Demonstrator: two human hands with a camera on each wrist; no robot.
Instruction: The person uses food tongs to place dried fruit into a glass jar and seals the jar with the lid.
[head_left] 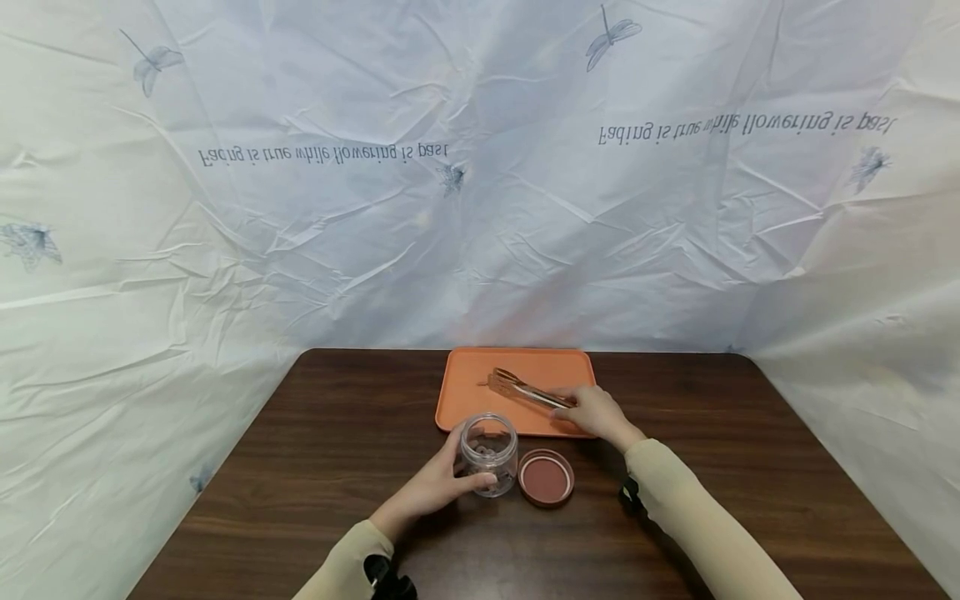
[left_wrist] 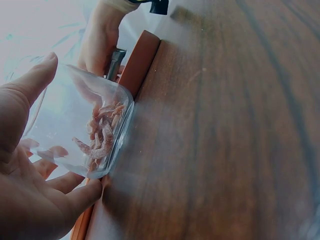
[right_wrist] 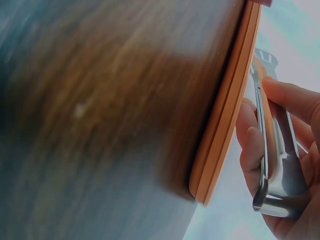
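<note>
My left hand (head_left: 433,486) holds a clear plastic jar (head_left: 500,475) from its left side, thumb in front and fingers behind. The jar is uncovered and upright on the table; pinkish dried-looking strips (left_wrist: 102,137) lie at its bottom in the left wrist view. With my right hand (head_left: 602,415) I grip metal tongs (right_wrist: 280,145) near their hinge end, thumb on one arm and fingers on the other. Their tips point left over an orange tray (head_left: 459,398). A small thin piece (head_left: 482,383) shows by those tips; its kind is too small to tell.
A round reddish-brown lid (head_left: 546,481) lies just right of the jar, in front of the tray. Everything stands on a dark wooden table (head_left: 330,450). A pale printed sheet (head_left: 375,250) hangs behind the far edge and along the sides.
</note>
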